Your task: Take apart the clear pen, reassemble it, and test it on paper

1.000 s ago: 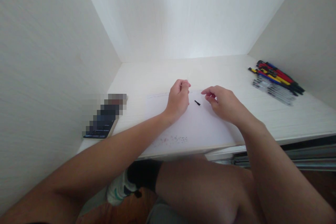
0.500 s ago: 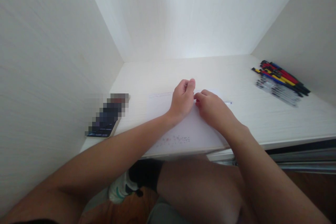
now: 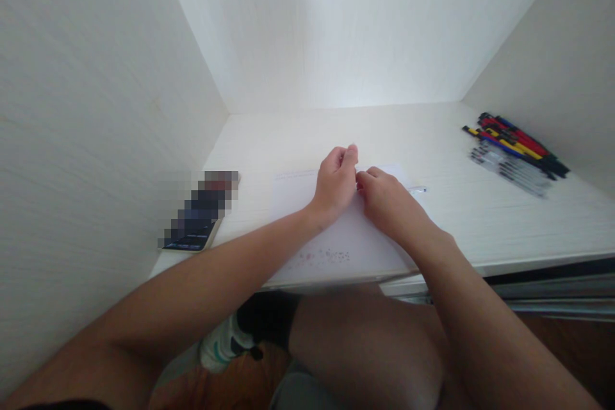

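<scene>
Head view: paper [image 3: 355, 240] on white desk [image 3: 485, 224]; floor [image 3: 225, 384] apparently wooden.

No text can be read; the marks on the paper [image 3: 368, 243] and phone [image 3: 199, 214] are too small or blurred.

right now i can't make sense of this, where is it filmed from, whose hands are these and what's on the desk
No machine here: these are a person's own bare hands, seen from a camera worn on that person's head, looking forward and down. The left hand and right hand are close together over white paper with small marks; they hide whatever they may hold. A thin pale thing, perhaps a pen, shows just beyond the right hand. On the desk, a phone lies on the left, and coloured pens lie beside clear pens on the right.
</scene>
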